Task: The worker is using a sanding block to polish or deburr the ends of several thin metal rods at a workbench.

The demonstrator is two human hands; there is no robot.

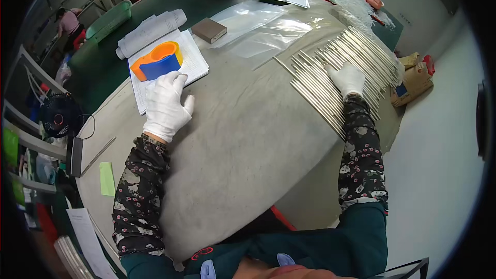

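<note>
My left hand (168, 106), in a white glove, is raised over the left part of the table. Its fingers are loosely bent, the thumb stands apart, and nothing is in it. Just beyond its fingertips, an orange and blue tape dispenser (160, 64) sits on a pad of papers (194, 54). On the right lies a wide layer of thin silvery metal rods (315, 90), side by side and slanting. My right hand (347, 79), also gloved, is down on these rods with its fingers curled onto them. The fingertips are partly hidden, so how many it grips is unclear.
Clear plastic bags (268, 33) and a brown block (209, 30) lie beyond the papers. A cardboard box (413, 85) stands right of the rods, by the wall. At left are a black fan (61, 115), a green paper slip (107, 179) and a single thin rod (99, 156).
</note>
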